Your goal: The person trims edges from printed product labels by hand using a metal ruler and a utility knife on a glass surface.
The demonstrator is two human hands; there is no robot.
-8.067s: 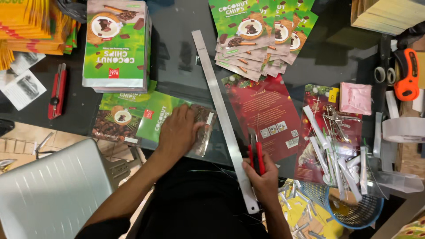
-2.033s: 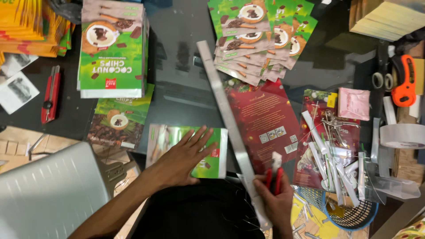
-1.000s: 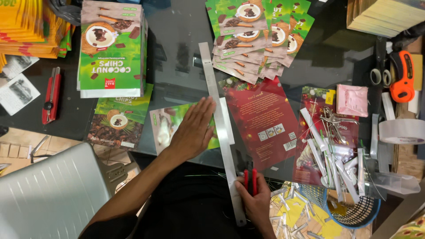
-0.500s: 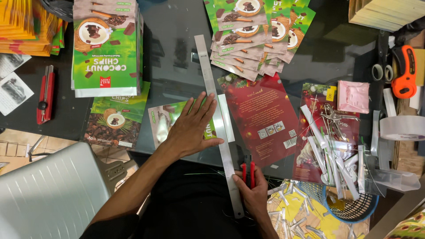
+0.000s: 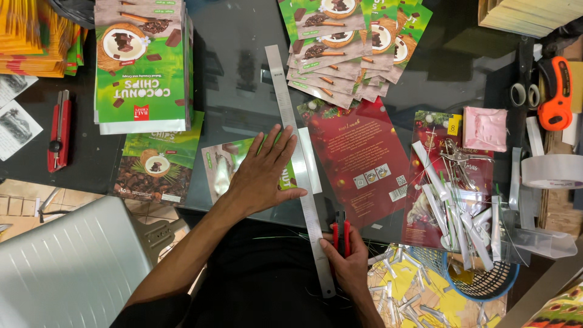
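My left hand (image 5: pixel 262 178) lies flat with fingers spread on a green printed pouch (image 5: pixel 226 167) and presses against a long steel ruler (image 5: pixel 299 159) that runs diagonally down the dark glass table (image 5: pixel 243 73). A pale strip of the pouch sticks out on the ruler's right side. At the ruler's lower end my right hand (image 5: pixel 349 267) grips a red-handled cutter (image 5: pixel 340 237), its tip beside the ruler's right edge.
A stack of green pouches (image 5: pixel 141 64) stands upper left, a fan of them (image 5: pixel 352 45) at top. Red pouches (image 5: pixel 364 164) lie right of the ruler. A blue basket (image 5: pixel 483 280) of offcuts, tape roll (image 5: pixel 549 171), orange cutter (image 5: pixel 554 92), red knife (image 5: pixel 58 129) and grey chair (image 5: pixel 67 267) surround.
Over the last seconds the green pouch was slid under the ruler and my left hand flattened on it. My right hand brought the cutter down to the ruler's lower end.
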